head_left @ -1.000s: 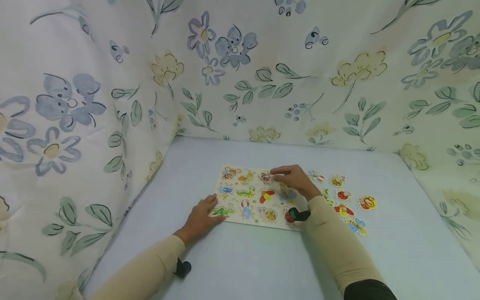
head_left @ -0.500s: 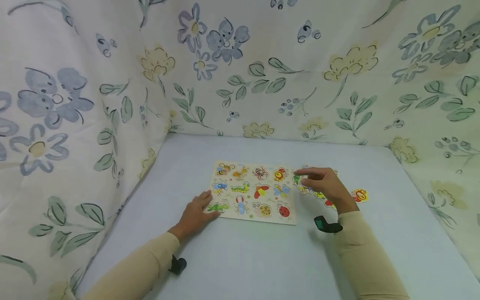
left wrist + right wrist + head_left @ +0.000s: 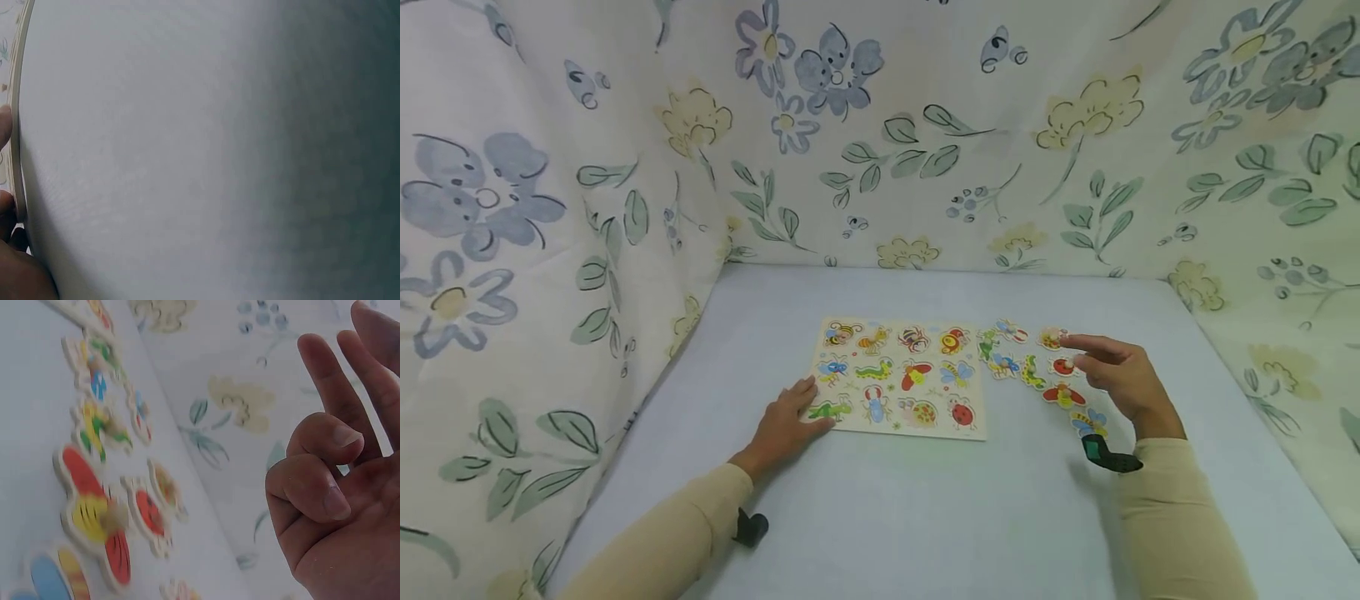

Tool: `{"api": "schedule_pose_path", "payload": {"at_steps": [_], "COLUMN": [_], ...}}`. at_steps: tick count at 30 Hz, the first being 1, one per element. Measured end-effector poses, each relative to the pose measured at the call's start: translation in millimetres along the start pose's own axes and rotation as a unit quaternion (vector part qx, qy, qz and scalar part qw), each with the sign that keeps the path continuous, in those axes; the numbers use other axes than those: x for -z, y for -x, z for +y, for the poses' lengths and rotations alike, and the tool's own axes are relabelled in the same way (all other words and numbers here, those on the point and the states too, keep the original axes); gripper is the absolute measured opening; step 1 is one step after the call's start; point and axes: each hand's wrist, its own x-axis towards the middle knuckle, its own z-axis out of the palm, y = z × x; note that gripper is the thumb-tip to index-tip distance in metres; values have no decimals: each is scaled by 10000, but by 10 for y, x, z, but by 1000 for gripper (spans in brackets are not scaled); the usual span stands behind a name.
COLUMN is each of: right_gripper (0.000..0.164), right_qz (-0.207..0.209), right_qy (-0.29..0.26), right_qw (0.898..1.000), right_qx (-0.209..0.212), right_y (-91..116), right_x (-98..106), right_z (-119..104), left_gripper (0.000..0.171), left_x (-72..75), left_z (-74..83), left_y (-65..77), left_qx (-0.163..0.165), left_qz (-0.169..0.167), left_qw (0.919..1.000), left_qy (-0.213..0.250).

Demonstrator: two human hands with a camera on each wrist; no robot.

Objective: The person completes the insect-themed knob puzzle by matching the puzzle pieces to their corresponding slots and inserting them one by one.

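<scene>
A wooden insect puzzle board (image 3: 895, 421) lies flat on the table, with rows of insect pictures. My left hand (image 3: 778, 429) rests at its front left corner, fingers along the left edge and thumb on the corner; in the left wrist view its fingertips lie at the board's edge (image 3: 19, 125). My right hand (image 3: 1123, 379) hovers over loose pieces right of the board, thumb and index finger apart. Its fingertips are close to the snail piece (image 3: 1051, 337) and ladybug piece (image 3: 1063, 367). The right wrist view shows nothing in this hand, with two fingers curled toward the palm.
More knobbed pieces lie right of the board: a red-winged insect (image 3: 1064, 397), a blue-winged insect (image 3: 1088, 422), a caterpillar (image 3: 1032, 372), a blue fly (image 3: 1003, 365), a grasshopper (image 3: 988, 342) and a beetle (image 3: 1012, 330). Floral curtains (image 3: 880, 125) enclose the table's back and sides.
My right hand has moved right, from over the board's upper right to over the loose pieces. My left hand stays at the board's corner. The head view has shifted slightly.
</scene>
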Motion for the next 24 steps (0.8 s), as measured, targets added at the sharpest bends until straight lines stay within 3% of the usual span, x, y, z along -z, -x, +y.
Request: {"api": "schedule_pose_path", "payload": {"at_steps": [6, 13, 18, 24], "right_gripper": [33, 40, 38, 37], "right_qz": [639, 1416, 1742, 1937], "right_qy": [-415, -43, 171, 434], "right_qw": [9968, 9851, 9756, 9689], "right_qx": [-251, -972, -1328, -1478], "right_y": [88, 114, 159, 186], "right_x": [302, 558, 658, 698], "right_z": [110, 294, 466, 606], "left_gripper": [81, 80, 81, 81], "left_x": [14, 41, 26, -2], "left_z": [15, 52, 59, 52], "left_y": [-7, -7, -2, 3], "left_qx": [18, 24, 76, 83], "left_qz": [-38, 6, -59, -87], "left_qw": [10000, 10000, 9999, 9999], "left_qy": [-28, -89, -61, -75]}}
